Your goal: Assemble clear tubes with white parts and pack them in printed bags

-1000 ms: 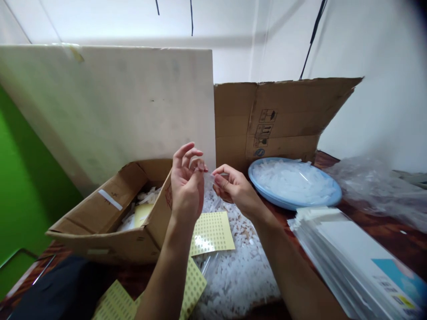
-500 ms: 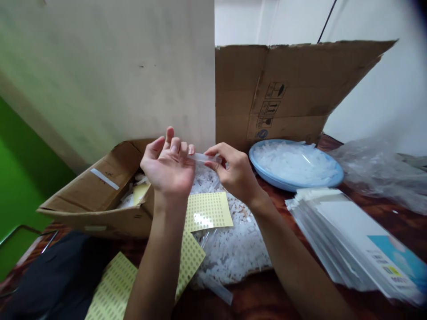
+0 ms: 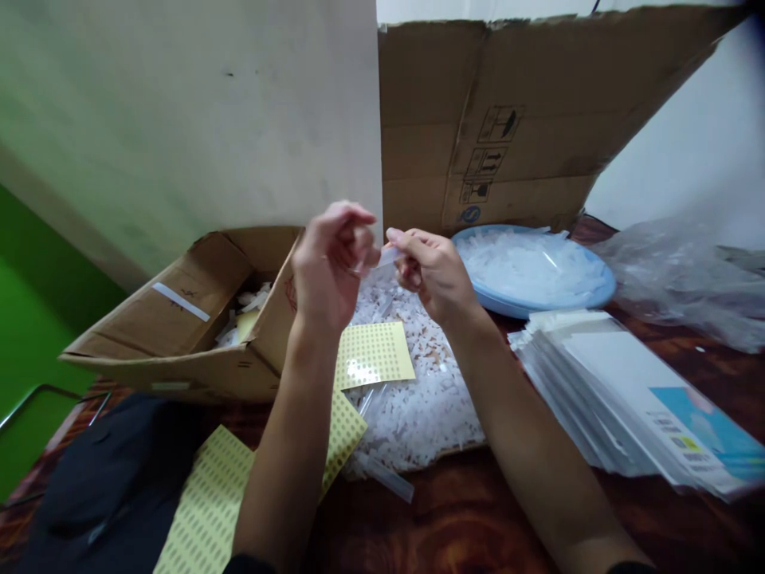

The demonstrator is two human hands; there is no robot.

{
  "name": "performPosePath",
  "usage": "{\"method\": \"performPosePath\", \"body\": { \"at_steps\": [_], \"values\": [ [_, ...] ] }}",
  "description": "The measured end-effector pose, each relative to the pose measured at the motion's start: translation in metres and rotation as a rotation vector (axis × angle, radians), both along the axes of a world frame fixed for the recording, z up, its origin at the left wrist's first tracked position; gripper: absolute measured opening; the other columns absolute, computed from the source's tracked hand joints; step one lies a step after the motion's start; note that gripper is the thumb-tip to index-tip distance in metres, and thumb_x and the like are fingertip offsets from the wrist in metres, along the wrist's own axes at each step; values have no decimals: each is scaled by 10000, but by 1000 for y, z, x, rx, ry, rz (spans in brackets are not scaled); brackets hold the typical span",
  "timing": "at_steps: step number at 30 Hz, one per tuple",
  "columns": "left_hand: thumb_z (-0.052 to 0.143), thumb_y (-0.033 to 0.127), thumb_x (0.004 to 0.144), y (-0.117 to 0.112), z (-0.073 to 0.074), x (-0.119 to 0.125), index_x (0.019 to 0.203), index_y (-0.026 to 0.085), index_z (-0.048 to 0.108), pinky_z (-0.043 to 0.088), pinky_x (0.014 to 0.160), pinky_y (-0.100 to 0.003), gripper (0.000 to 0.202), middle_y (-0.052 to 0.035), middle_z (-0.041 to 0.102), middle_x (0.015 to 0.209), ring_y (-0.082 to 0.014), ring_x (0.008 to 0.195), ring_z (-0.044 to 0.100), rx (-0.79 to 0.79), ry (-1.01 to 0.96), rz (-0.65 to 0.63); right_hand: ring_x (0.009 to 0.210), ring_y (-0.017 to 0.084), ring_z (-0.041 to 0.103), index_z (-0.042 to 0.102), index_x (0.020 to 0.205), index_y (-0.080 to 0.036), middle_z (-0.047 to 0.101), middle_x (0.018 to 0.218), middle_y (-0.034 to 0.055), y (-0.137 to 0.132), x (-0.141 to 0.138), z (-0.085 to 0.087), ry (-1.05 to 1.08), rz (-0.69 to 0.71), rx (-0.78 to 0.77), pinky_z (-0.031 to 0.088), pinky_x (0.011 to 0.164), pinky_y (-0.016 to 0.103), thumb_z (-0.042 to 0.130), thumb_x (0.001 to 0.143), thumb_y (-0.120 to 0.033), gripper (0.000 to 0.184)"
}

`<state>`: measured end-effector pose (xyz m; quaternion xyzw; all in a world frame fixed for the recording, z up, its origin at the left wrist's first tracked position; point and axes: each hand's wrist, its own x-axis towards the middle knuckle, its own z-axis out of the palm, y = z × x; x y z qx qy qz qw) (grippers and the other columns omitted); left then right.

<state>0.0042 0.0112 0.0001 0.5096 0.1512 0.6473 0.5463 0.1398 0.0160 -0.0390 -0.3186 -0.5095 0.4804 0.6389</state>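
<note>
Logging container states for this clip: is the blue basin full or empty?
Full-looking, not empty: whitish translucent strips cover the inside of the blue basin up to about its rim. Their depth cannot be told.

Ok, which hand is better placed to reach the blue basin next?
Likely the right hand: it pinches the strip and is nearer the basin. The left hand is farther off, beyond the strip.

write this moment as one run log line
right hand: pinching clear strip | left hand: curled at strip's other end, contact unclear | below: yellow dotted sheet on white pieces | right side: blue basin
</note>
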Motion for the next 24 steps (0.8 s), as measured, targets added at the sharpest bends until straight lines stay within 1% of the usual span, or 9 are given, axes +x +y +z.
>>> {"method": "performPosePath", "body": {
  "at_steps": [2,5,8,10,13,16,18,20,24],
  "values": [
    [675,222,923,8,-13,5,874,178,668,471,624,-233,66,-3,591,715,-127,613,563,83,208,138,476,75,362,575,695,-207,492,601,-58,8,9,-2,66,-164,22,278,422,233,851,775,-414,354],
    [837,241,769,20,-42,6,892,202,672,494,766,-291,210,-47,664,867,-199,809,621,208,696,311,539,85,452,607,767,-209,567,723,-28,16,30,-3,44,-363,108,331,455,228,823,805,-431,312],
    [886,369,675,31,-74,2,843,224,668,512,790,-320,311,-59,708,912,-245,858,658,162,1545,90,601,115,533,560,778,-224,573,769,-9,18,49,1,-23,-468,160,414,520,243,688,895,-551,371],
    [960,356,507,37,-93,1,773,213,663,530,764,-326,423,-66,735,888,-267,832,689,72,1739,1,649,141,585,530,785,-232,577,772,-1,17,55,2,-26,-448,165,480,594,268,626,914,-604,406],
    [975,294,437,46,-108,2,692,198,650,533,751,-334,424,-77,748,817,-284,802,707,35,1770,3,641,141,590,537,810,-229,614,784,7,15,57,1,-32,-348,138,488,625,281,676,878,-566,370],
    [899,226,589,52,-106,1,740,191,702,515,745,-328,251,-85,761,820,-275,810,704,84,1712,26,552,116,491,597,820,-209,612,726,-4,16,57,-5,-224,-261,70,381,531,257,745,819,-506,332],
    [777,210,757,53,-96,-3,829,185,742,499,742,-306,84,-82,772,867,-243,822,700,151,1629,40,548,121,449,648,805,-188,585,674,-7,17,58,-10,-442,-222,15,326,506,261,751,800,-532,360],
    [656,229,882,52,-82,-8,922,176,761,488,724,-279,124,-69,774,896,-210,824,696,213,1543,48,577,132,451,684,781,-166,575,653,0,18,58,-14,-630,-198,-54,317,516,271,764,778,-560,402],
    [615,254,939,44,-54,-18,940,154,762,480,681,-266,178,-47,754,836,-187,780,678,285,1245,134,537,122,396,711,785,-150,500,563,-30,13,58,-13,-724,5,-193,263,513,284,766,771,-589,442]
  ]
}}
